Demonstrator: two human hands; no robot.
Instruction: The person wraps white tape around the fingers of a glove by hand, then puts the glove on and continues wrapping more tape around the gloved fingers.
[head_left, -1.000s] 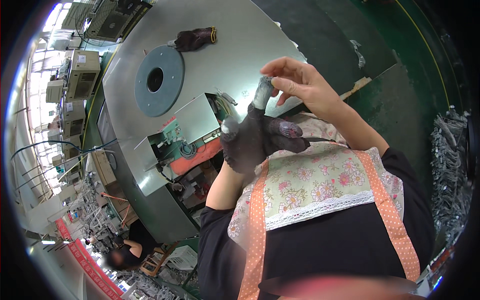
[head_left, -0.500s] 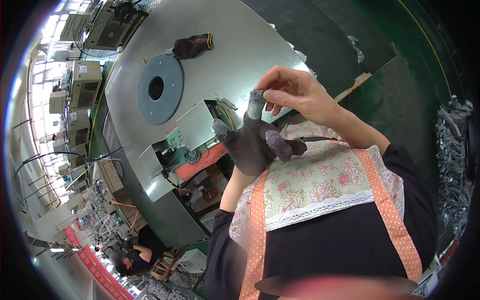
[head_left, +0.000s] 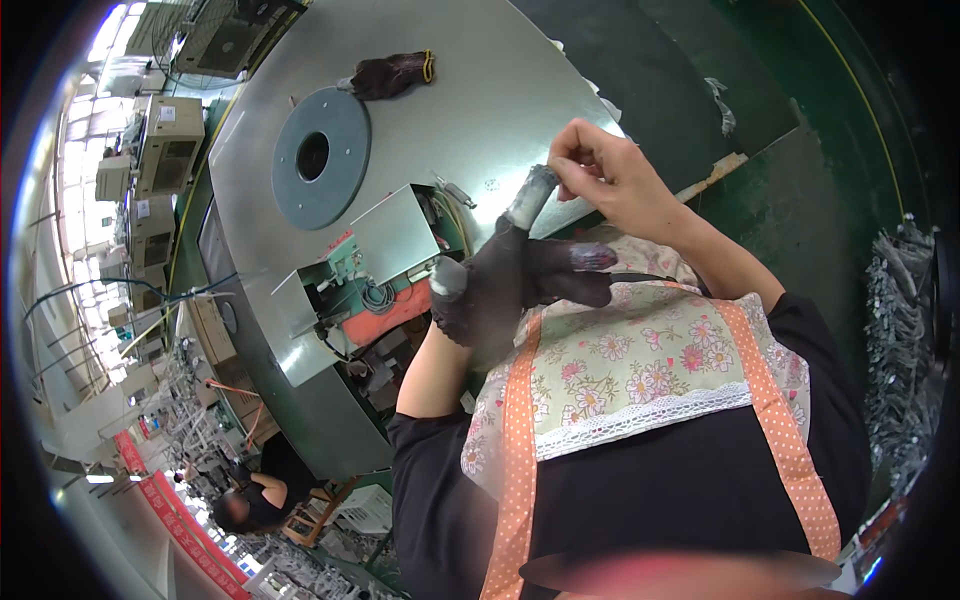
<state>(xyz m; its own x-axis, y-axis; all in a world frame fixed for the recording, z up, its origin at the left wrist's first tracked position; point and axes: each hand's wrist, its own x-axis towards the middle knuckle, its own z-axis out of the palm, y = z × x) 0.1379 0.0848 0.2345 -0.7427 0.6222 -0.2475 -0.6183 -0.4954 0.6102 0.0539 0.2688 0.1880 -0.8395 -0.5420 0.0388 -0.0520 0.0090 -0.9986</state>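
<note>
My left hand (head_left: 490, 285) wears a dark work glove, its fingers spread and holding nothing. Pale grey wrapping covers the glove's thumb and one of its fingers, and another fingertip has a purplish cover. With thumb and forefinger, my bare right hand (head_left: 622, 185) pinches the end of the grey-wrapped glove finger (head_left: 532, 195), which is stretched out toward it. A second dark glove (head_left: 392, 76) with a yellow cuff edge lies on the metal table (head_left: 450, 120), beyond both hands.
A grey round disc (head_left: 290, 150) with a central hole is set on the table. Near the table's front stands an open metal box (head_left: 385, 235) with wiring and a coiled hose. At lower left, another person (head_left: 255, 500) sits. Shiny grey strands (head_left: 905, 330) hang at the right.
My left hand has turned, and its gloved fingers have shifted. My right hand has moved slightly right, still pinching the wrapped finger's end, which now leans further right.
</note>
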